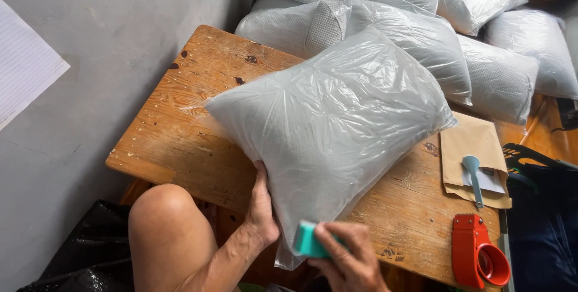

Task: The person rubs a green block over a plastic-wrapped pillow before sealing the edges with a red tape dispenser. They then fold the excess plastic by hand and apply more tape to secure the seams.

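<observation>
On the wooden table (180,141), 1 bagged pillow (331,129) stands tilted. Left hand (262,208), fingers wrapped, grips its lower left edge; right hand (349,259) pinches a teal block (308,239) against its bottom corner. Red tape dispenser (478,253) lies well apart, right.

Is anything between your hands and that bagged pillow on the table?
Nothing visible. The left hand grips the bagged pillow at its lower edge, and the right hand presses a teal block against its bottom corner.
</observation>
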